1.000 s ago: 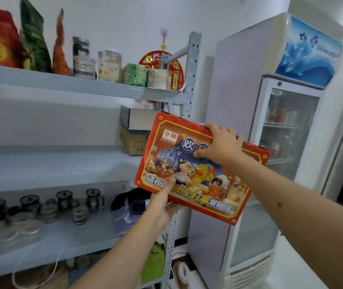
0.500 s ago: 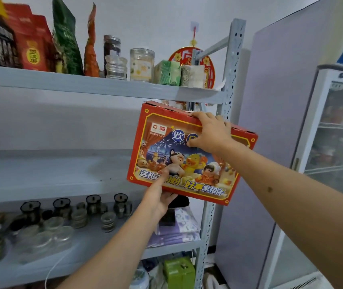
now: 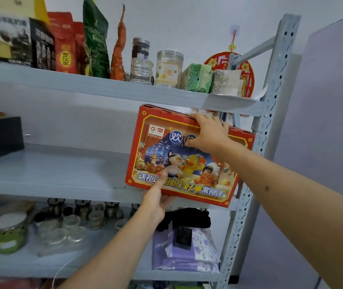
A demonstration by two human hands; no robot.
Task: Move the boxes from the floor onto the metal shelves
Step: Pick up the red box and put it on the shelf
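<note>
snack bags [image 3: 66, 44], glass jars [image 3: 156, 65], red wall ornament [image 3: 247, 76], black jar lids [image 3: 83, 205]

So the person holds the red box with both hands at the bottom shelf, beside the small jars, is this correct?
Not quite. The head view shows both hands, left and right, holding the red box at the middle shelf; the small jars stand one shelf lower.

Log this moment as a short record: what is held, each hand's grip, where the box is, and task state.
held: red box
left hand: grips the box's bottom edge, thumb on its front
right hand: grips the box's top edge
box place: upright at the front of the middle shelf, right end
above: top shelf with jars and packets
task state: box not yet released
</note>
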